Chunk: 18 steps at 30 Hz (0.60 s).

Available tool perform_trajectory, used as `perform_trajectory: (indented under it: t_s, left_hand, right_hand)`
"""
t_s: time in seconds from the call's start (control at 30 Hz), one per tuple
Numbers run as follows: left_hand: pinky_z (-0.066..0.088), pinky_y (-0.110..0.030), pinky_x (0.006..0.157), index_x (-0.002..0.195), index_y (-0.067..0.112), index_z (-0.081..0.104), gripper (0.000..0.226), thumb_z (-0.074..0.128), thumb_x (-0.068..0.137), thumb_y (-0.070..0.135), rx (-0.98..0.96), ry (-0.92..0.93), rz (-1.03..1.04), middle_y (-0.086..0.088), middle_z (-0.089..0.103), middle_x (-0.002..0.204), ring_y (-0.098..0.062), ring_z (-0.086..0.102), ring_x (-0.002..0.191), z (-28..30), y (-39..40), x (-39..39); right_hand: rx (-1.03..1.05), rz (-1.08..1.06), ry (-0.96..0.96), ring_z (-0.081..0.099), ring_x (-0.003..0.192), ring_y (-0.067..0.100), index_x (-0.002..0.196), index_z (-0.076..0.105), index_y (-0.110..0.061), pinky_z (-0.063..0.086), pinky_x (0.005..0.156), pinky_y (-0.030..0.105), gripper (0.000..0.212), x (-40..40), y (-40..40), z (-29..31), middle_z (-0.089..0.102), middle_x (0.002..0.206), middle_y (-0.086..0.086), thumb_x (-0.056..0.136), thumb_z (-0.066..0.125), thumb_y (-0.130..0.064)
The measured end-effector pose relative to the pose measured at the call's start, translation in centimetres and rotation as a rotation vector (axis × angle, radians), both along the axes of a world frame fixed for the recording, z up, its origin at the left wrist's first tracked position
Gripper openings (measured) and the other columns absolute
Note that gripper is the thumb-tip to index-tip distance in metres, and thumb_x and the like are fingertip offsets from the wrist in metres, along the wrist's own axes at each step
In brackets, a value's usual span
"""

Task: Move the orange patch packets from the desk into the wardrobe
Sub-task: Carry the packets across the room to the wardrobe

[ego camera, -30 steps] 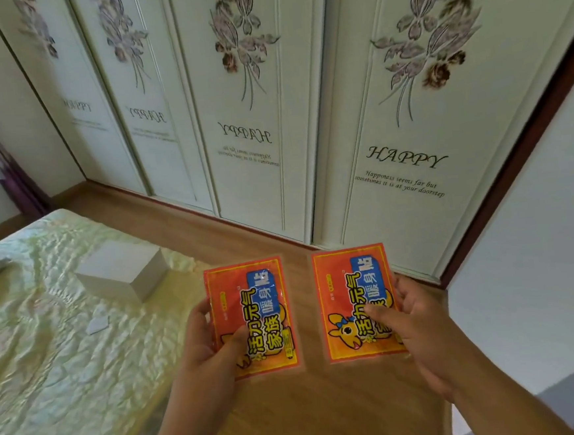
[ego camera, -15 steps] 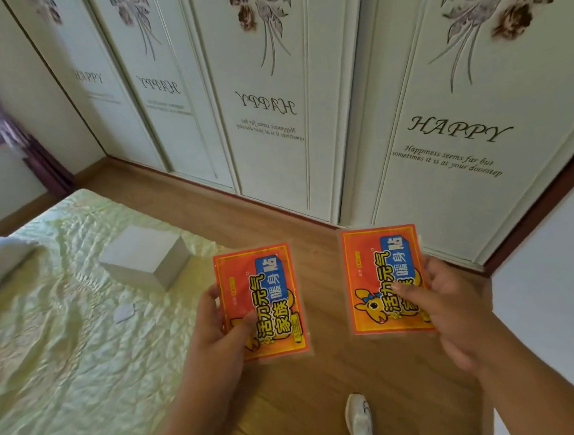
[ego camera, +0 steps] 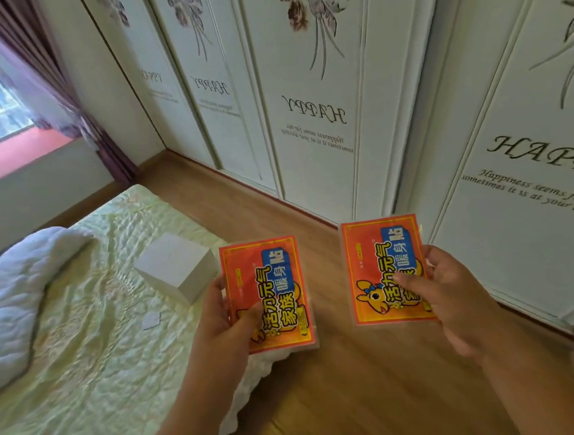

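Note:
I hold two orange patch packets upright in front of me, above the wooden floor. My left hand [ego camera: 223, 320] grips the left packet [ego camera: 267, 287] with the thumb across its lower front. My right hand [ego camera: 451, 293] pinches the right packet [ego camera: 378, 265] at its right edge, thumb on the front. Both packets show a blue label and a cartoon animal. The white wardrobe [ego camera: 308, 119] with flower prints and "HAPPY" lettering stands just ahead, all its doors closed.
A bed with a pale green quilted cover [ego camera: 68, 337] fills the left side, bearing a white box [ego camera: 176, 265], a small white scrap [ego camera: 150, 320] and a white duvet [ego camera: 13, 297]. A purple curtain [ego camera: 73, 96] and window lie at the far left.
The view has turned left and drawn nearer to the wardrobe; the window and curtain have come into sight. Both hands keep the same hold on the packets.

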<state>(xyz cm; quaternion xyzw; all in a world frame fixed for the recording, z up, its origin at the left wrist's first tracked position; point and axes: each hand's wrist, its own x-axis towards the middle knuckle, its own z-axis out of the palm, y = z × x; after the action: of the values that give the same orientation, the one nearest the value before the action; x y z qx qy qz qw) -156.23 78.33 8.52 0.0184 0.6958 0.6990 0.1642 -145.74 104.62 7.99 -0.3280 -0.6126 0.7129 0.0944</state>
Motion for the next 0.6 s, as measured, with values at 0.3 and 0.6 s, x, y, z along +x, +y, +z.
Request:
perform_trajectory:
  t_s: [0.3,0.6]
  left_hand:
    - [0.064,-0.054,0.076,0.122,0.035,0.058,0.047,0.059,0.098,-0.005,0.011,-0.071,0.069,-0.006,0.081,0.106,-0.03,0.08,0.091,-1.3,4.8,-5.4]
    - [0.063,-0.059,0.083,0.137,0.028,0.051,0.047,0.059,0.101,0.0,-0.033,-0.077,-0.048,-0.001,0.081,0.109,-0.027,0.08,0.094,-3.5,10.4,-17.8]
  right_hand:
    - [0.082,0.083,-0.068,0.08,0.089,0.02,0.121,0.061,-0.023,0.06,0.078,0.04,0.027,-6.4,5.4,-1.1,0.081,0.101,0.0,0.098,0.066,-0.009]
    - [0.2,0.053,-0.144,0.079,0.087,0.011,0.123,0.059,-0.028,0.061,0.073,0.031,0.03,-16.1,8.9,-2.4,0.079,0.106,-0.004,0.098,0.067,-0.014]
